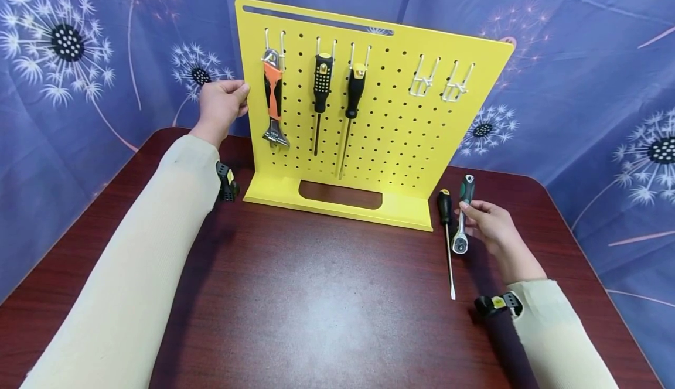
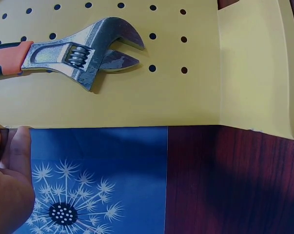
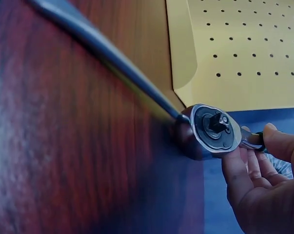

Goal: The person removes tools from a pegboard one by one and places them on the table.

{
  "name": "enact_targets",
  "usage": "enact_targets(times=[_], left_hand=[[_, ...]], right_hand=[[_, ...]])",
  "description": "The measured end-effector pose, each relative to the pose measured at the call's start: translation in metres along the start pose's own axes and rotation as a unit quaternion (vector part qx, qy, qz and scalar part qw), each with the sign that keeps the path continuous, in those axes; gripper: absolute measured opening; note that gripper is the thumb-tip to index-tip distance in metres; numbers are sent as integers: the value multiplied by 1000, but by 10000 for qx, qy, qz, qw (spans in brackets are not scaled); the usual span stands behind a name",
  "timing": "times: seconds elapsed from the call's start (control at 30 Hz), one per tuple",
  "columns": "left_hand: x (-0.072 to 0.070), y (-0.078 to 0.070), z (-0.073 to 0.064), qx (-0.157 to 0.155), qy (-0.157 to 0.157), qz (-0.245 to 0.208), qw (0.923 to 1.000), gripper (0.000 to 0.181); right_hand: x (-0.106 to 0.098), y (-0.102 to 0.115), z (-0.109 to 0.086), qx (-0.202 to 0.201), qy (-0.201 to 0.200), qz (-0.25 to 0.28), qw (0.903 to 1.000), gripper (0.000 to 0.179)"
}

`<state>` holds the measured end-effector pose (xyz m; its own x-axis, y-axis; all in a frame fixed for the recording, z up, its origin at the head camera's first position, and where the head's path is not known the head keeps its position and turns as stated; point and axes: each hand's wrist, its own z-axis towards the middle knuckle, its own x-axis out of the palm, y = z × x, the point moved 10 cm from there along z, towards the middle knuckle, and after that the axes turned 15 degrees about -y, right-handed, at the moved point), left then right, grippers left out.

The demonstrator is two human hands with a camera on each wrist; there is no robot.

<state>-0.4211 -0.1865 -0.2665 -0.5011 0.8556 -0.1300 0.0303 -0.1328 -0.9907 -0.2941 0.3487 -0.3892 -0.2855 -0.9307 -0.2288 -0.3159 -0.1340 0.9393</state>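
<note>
My left hand (image 1: 220, 106) pinches the left edge of a yellow pegboard (image 1: 390, 119) between thumb and fingers. Just beside it hangs an adjustable wrench (image 1: 273, 93) with an orange and black handle; the left wrist view shows its steel head (image 2: 95, 51) close up. Two black-handled screwdrivers, one with a dotted grip (image 1: 323, 81) and one smooth (image 1: 355, 90), hang further right. In my right hand (image 1: 495, 228) is a ratchet wrench (image 1: 464, 216) with a green and black handle, its square drive (image 3: 218, 123) showing. A flathead screwdriver (image 1: 448, 242) lies on the table alongside.
Two pairs of white hooks (image 1: 423, 77) at the board's upper right carry nothing. The board's base (image 1: 337, 201) stands on a dark red wooden table (image 1: 316, 295). Blue dandelion-print cloth (image 1: 174, 20) hangs behind and at both sides.
</note>
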Motion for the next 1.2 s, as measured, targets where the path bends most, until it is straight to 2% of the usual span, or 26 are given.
enact_targets(times=[0.3, 0.53, 0.83, 0.93, 1.1, 1.2], left_hand=[[1, 1, 0, -121, -12, -58, 9999, 37], [-1, -1, 0, 17, -22, -67, 10000, 37], [0, 0, 0, -83, -6, -23, 10000, 38], [0, -1, -1, -63, -3, -24, 10000, 37], [1, -1, -1, -121, 4, -41, 9999, 38], [1, 0, 0, -159, -1, -42, 9999, 38]], right_hand=[[-12, -13, 6, 338, 36, -187, 9992, 16], [-15, -20, 11, 507, 172, -500, 9973, 13], [-17, -23, 12, 605, 371, -753, 9946, 26], [-18, -25, 13, 607, 364, -842, 9939, 24], [-22, -30, 17, 662, 241, -1025, 9922, 10], [-24, -33, 19, 720, 165, -1105, 9911, 9]])
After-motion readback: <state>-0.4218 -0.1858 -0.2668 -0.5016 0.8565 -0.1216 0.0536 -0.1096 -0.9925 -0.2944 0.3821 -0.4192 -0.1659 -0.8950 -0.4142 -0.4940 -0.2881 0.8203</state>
